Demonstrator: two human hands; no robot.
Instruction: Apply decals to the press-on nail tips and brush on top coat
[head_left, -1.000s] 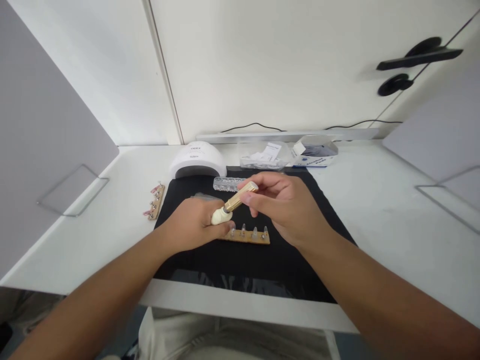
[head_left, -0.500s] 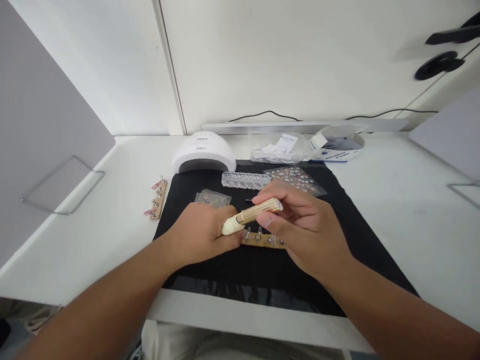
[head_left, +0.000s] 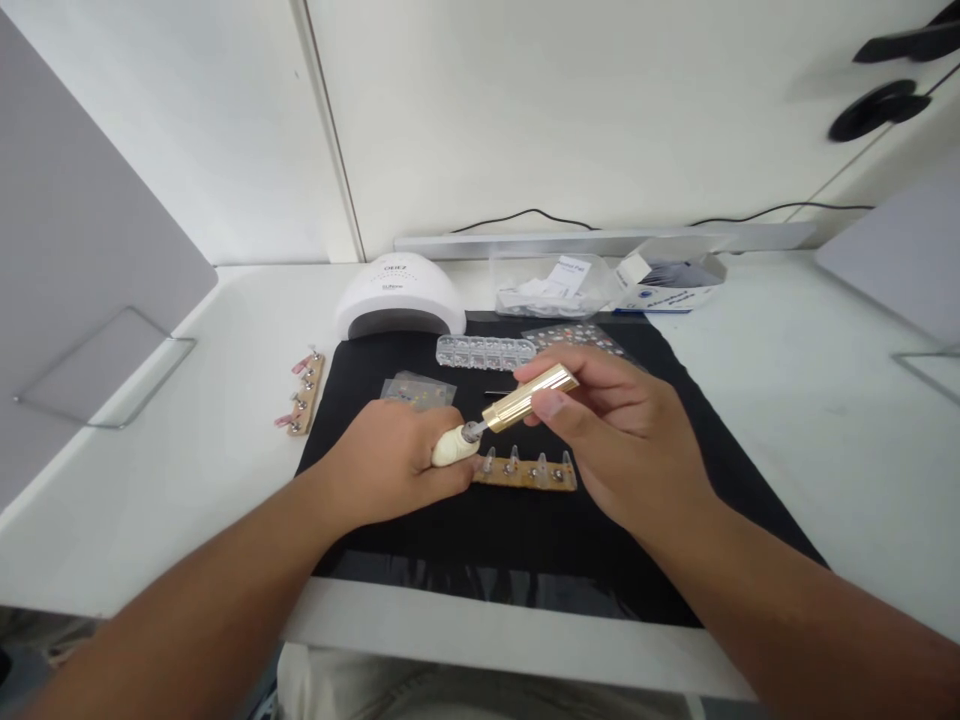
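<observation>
My left hand point(head_left: 401, 455) is closed around a cream nail polish bottle point(head_left: 454, 447), its open neck pointing up and to the right. Between the thumb and fingers of my right hand point(head_left: 611, 430) is a gold brush cap point(head_left: 531, 397). Its pale brush stem shows just at the bottle's mouth; whether the tip is still inside, I cannot tell. Below the hands lies a tan stand point(head_left: 525, 475) with several clear nail tips held upright on small metal mounts. My left fingers are close to that stand's left end.
On the black mat point(head_left: 480, 545) are a clear rhinestone case point(head_left: 486, 352), small sticker sheets point(head_left: 418, 391) and a larger patterned sheet point(head_left: 577, 337). A white nail lamp point(head_left: 401, 297), a plastic tub point(head_left: 551, 286) and a box of pads point(head_left: 670, 284) stand behind. Another stand point(head_left: 306, 395) with pinkish tips sits left.
My right hand has pulled the gold cap up and right, away from the bottle's neck, so the brush stem now shows. My left hand keeps hold of the bottle.
</observation>
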